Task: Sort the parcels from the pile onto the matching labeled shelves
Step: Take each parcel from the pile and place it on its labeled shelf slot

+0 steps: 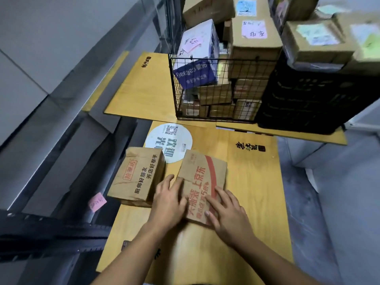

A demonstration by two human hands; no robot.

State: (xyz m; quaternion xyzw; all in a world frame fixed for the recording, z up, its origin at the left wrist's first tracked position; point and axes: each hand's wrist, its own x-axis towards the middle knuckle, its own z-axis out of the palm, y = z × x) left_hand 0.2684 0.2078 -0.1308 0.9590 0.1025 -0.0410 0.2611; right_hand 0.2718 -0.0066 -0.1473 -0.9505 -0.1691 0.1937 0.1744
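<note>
1. Nearest you, both hands rest on a red-printed parcel (pixel 205 177) lying flat on the wooden board (pixel 253 182). Your left hand (pixel 168 202) lies along its left edge, fingers spread and fairly straight. Your right hand (pixel 228 212) presses flat on top, fingers straight. Neither hand curls round it, so it looks not yet lifted.
2. Just beside it, on your left, a second brown parcel (pixel 137 177) sits on the same board.
3. Further left, a dark metal shelf (pixel 51 231) carries a pink label (pixel 97 202).
4. Beyond, a wire basket (pixel 226 59) and a black crate (pixel 308 103) hold the piled parcels (pixel 255 50), several bearing pastel notes. Most of the sorting appears left to do.
</note>
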